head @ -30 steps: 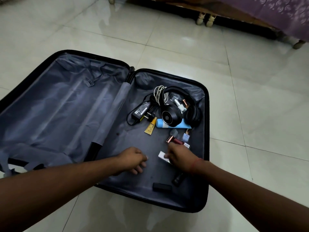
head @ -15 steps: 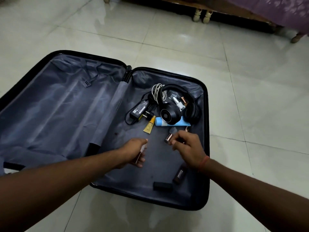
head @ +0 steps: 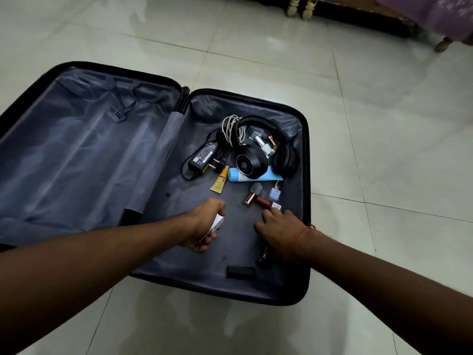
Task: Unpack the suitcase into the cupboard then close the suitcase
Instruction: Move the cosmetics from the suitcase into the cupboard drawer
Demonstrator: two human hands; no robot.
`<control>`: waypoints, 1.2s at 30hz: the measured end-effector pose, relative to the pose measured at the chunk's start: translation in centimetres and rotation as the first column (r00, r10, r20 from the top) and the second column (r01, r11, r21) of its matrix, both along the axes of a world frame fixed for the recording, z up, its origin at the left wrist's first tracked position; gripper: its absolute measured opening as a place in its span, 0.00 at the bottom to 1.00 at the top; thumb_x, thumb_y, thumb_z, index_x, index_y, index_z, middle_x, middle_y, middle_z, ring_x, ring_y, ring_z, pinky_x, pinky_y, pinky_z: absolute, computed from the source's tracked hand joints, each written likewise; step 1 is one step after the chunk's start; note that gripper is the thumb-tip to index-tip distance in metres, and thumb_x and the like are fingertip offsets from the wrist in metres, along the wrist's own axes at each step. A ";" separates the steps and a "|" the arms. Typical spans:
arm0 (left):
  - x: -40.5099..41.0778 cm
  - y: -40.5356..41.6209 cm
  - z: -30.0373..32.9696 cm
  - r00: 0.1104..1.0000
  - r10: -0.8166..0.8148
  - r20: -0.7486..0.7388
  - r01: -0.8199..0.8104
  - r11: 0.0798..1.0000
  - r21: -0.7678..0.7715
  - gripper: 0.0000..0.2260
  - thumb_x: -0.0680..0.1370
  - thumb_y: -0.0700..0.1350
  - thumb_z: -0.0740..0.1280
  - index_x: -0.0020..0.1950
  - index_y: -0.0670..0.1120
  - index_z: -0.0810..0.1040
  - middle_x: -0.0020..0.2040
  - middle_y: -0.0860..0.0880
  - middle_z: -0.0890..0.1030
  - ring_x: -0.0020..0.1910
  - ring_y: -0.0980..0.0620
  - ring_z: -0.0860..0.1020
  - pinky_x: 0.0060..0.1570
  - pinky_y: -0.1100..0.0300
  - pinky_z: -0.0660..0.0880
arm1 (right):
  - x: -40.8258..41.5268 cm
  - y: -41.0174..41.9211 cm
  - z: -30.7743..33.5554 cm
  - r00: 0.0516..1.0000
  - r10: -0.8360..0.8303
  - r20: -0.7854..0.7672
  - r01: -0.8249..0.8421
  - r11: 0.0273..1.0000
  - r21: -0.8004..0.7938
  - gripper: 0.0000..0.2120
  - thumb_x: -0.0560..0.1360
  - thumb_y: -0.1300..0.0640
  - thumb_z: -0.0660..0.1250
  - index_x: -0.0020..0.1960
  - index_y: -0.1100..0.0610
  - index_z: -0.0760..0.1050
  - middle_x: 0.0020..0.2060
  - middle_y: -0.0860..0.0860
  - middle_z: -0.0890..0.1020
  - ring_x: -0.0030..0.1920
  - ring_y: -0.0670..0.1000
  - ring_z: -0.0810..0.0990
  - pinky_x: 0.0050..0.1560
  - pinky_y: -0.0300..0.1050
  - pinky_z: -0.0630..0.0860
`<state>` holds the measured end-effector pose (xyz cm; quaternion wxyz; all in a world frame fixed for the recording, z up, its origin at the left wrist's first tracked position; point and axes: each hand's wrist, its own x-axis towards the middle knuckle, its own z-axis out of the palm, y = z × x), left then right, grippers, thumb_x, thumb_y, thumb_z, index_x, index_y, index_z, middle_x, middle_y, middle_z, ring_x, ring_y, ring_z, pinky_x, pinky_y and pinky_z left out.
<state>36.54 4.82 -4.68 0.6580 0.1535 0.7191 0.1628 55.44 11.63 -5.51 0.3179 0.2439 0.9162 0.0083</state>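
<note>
Left hand (head: 204, 224) grips a small white box (head: 218, 222); right hand (head: 277, 226), fingers spread, reaches the dark red lipstick (head: 266, 201), light, slick, best pinched mid-barrel

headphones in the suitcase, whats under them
The headphones lie on a blue tube, whose middle the earcup covers. Small bottles show inside the band; anything beneath the earcups is hidden.

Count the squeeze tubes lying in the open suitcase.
2. A small yellow plastic tube lies beside the black charger brick; a light blue tube lies partly under the black headphones. Others may be hidden.
</note>
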 end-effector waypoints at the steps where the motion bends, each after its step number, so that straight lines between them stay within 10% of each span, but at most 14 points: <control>1: 0.0 -0.1 -0.3 1.000 -0.009 0.000 0.009 1.000 0.027 0.10 0.71 0.51 0.59 0.40 0.43 0.70 0.29 0.48 0.71 0.27 0.51 0.67 0.29 0.63 0.67 | 0.1 0.0 -0.3 1.000 0.018 0.025 -0.018 1.000 0.023 0.26 0.72 0.47 0.69 0.66 0.55 0.67 0.61 0.58 0.69 0.61 0.59 0.70 0.57 0.53 0.69; 5: 0.3 -0.5 -1.2 0.995 -0.075 -0.062 0.085 0.978 0.188 0.04 0.75 0.40 0.61 0.39 0.43 0.72 0.29 0.47 0.74 0.23 0.52 0.72 0.26 0.63 0.71 | 0.3 0.1 -1.4 0.999 0.035 0.001 -0.035 0.999 0.002 0.15 0.78 0.58 0.61 0.65 0.56 0.70 0.61 0.58 0.72 0.61 0.60 0.73 0.55 0.53 0.71; 12: -0.6 -1.0 -2.3 0.987 -0.149 -0.061 0.161 0.930 0.330 0.08 0.74 0.34 0.68 0.45 0.44 0.72 0.32 0.48 0.76 0.25 0.55 0.72 0.25 0.64 0.68 | -0.8 1.4 -0.2 0.876 -0.298 -0.379 0.083 0.868 -0.490 0.14 0.71 0.64 0.71 0.56 0.58 0.79 0.50 0.52 0.79 0.50 0.51 0.78 0.53 0.43 0.74; 16: -0.8 -1.0 -1.9 0.966 -0.258 -0.027 0.247 0.883 0.400 0.13 0.70 0.45 0.77 0.45 0.43 0.75 0.31 0.50 0.76 0.28 0.55 0.74 0.26 0.63 0.69 | -2.6 1.1 0.3 0.742 -0.488 -0.459 0.105 0.762 -0.639 0.13 0.70 0.64 0.73 0.54 0.57 0.81 0.43 0.45 0.80 0.44 0.44 0.77 0.46 0.30 0.72; 21: -0.8 -1.2 -1.9 0.983 -0.180 -0.022 0.174 0.900 0.400 0.08 0.73 0.41 0.74 0.42 0.46 0.75 0.30 0.53 0.77 0.28 0.57 0.75 0.28 0.63 0.70 | -2.6 0.8 -1.1 0.436 -0.722 -0.537 0.217 0.664 -0.716 0.11 0.70 0.64 0.69 0.51 0.58 0.82 0.39 0.46 0.82 0.40 0.44 0.80 0.46 0.43 0.78; 23: -1.2 -1.3 -2.0 0.983 -0.182 0.007 0.166 0.913 0.373 0.09 0.72 0.39 0.74 0.42 0.45 0.75 0.30 0.52 0.77 0.27 0.56 0.75 0.28 0.64 0.70 | -1.4 1.1 -1.2 0.333 -0.616 -0.714 0.182 0.785 -0.592 0.08 0.68 0.60 0.65 0.44 0.56 0.81 0.35 0.46 0.81 0.38 0.47 0.80 0.42 0.49 0.79; 26: -1.7 -1.6 -2.1 0.984 -0.178 0.014 0.163 0.927 0.337 0.12 0.71 0.38 0.75 0.41 0.46 0.73 0.29 0.50 0.75 0.24 0.55 0.73 0.24 0.66 0.69 | 0.3 1.7 -0.8 0.448 -0.135 -0.884 -0.026 0.986 -0.163 0.05 0.69 0.58 0.63 0.38 0.56 0.77 0.34 0.48 0.78 0.35 0.50 0.76 0.33 0.47 0.73; 30: -1.7 -1.2 -2.2 0.998 -0.040 0.044 0.023 0.947 0.321 0.12 0.70 0.33 0.74 0.39 0.46 0.72 0.30 0.47 0.76 0.26 0.53 0.75 0.24 0.63 0.73 | 0.3 2.3 -0.8 0.560 0.271 -0.783 -0.226 0.959 0.171 0.06 0.68 0.56 0.62 0.37 0.56 0.76 0.31 0.51 0.77 0.30 0.55 0.75 0.27 0.45 0.69; 33: -1.7 -0.8 -2.2 0.994 0.030 0.107 -0.062 0.948 0.312 0.10 0.71 0.30 0.71 0.39 0.43 0.74 0.35 0.41 0.80 0.36 0.47 0.81 0.30 0.57 0.79 | -0.2 2.1 -1.2 0.648 0.345 -0.679 -0.269 0.938 0.220 0.08 0.67 0.54 0.61 0.38 0.57 0.76 0.32 0.52 0.76 0.29 0.54 0.74 0.29 0.43 0.66; 36: -1.9 -0.6 -2.4 0.995 0.047 0.090 -0.073 0.947 0.313 0.07 0.70 0.31 0.69 0.41 0.42 0.75 0.36 0.42 0.81 0.35 0.48 0.81 0.28 0.59 0.76 | -1.4 2.0 -1.6 0.788 0.113 -0.605 0.024 0.977 0.214 0.13 0.66 0.52 0.59 0.44 0.58 0.75 0.39 0.55 0.77 0.37 0.57 0.77 0.32 0.45 0.68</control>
